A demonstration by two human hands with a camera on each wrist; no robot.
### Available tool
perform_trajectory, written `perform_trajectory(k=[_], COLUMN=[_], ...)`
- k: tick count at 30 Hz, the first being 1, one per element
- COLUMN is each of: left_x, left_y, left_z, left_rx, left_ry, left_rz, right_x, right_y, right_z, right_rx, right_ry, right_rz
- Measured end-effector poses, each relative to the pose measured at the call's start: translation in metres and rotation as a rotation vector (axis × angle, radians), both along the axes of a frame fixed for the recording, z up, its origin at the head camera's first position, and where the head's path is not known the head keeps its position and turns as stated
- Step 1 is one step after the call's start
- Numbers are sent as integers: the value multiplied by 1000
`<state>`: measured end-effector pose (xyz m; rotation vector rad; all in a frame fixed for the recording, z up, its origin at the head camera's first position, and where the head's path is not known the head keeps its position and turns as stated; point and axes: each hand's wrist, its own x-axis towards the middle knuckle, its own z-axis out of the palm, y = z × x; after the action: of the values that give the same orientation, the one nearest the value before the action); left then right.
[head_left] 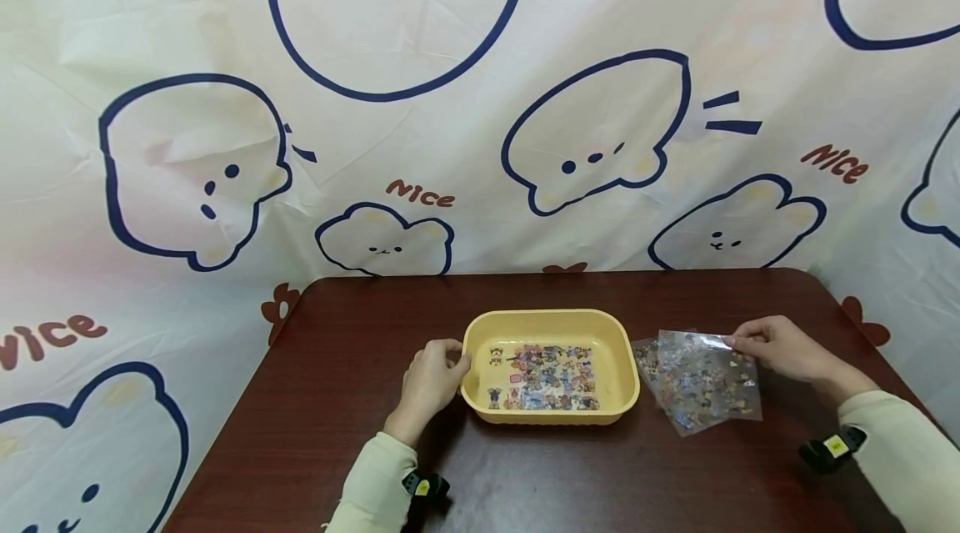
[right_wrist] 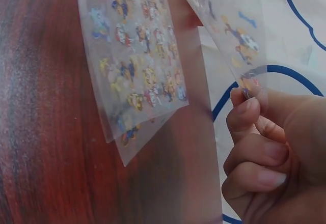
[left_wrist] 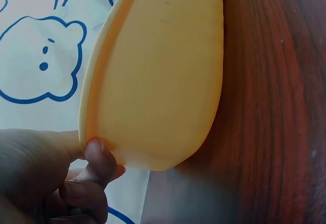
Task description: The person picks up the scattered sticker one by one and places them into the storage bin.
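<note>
Yellow basin: The oblong pale-yellow plastic basin with rounded corners [head_left: 551, 417] stood on the dark reddish-brown wood-grain worktop [head_left: 315, 424], between its left and right edges and nearer the far edge than the lower border of the head view.
Basin floor: Only the head view showed the rectangular patch of small multicoloured cartoon figures [head_left: 555, 379] there; whether it was a loose sheet or a print could not be told.
Left grip: The person's left hand [head_left: 431, 379] had its fingers clamped on the basin's left end. The left wrist view added the smooth outer wall, with a fingertip pressed against it below the rim.
Right grip: The person's right hand [head_left: 783, 349] pinched the clear plastic sheet with tiny coloured figures [head_left: 708, 374] near its far right corner, to the right of the basin.
Plastic stack: The head view made the sheets look nearly flat together; the right wrist view showed the pinched one lifted apart from the overlapping clear sheets beneath [right_wrist: 137, 66], fanned out of line.
Worktop: Its grain ran reddish in both wrist views; its far corners were rounded.
Backdrop: White cloth with navy bear-head outlines [head_left: 596, 133] and brown "Nice" lettering hung behind the far edge.
Sleeves: Cream cuffs [head_left: 378, 470], each beside a black wrist device [head_left: 425, 485].
</note>
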<state>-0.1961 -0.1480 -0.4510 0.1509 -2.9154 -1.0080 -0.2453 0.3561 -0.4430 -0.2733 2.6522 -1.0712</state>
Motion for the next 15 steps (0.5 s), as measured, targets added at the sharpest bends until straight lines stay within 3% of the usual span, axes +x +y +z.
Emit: perform_trajectory(k=[15], left_x=[0], left_y=[0], left_z=[-1], left_rx=[20], left_ry=[-10], left_rz=[-7], right_x=[1], right_y=[10], right_z=[13], right_rx=[-3], right_ry=[47], right_rz=[-30])
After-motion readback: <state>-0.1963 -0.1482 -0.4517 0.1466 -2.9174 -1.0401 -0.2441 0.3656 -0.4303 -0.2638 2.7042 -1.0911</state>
